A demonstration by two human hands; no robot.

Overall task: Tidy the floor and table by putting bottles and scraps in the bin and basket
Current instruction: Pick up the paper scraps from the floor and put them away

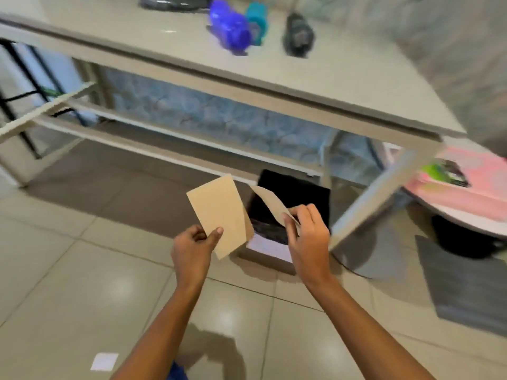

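A cardboard scrap [219, 209] is pinched in the left grip [192, 250], a thinner strip [270, 201] in the right grip [310, 239]; the bin [270, 246] is seen just beyond, nearest the right.

Arms forward, left grip [192, 250] and right grip [308, 237] each in a pinch.

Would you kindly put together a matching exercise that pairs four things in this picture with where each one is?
Things:
1. purple bottle
2. large cardboard piece
3. narrow cardboard strip
4. white paper scrap

Places:
A. lying on the floor tiles
B. pinched in the right hand
C. on the table top
D. held in the left hand

Pairs: 1-C, 2-D, 3-B, 4-A
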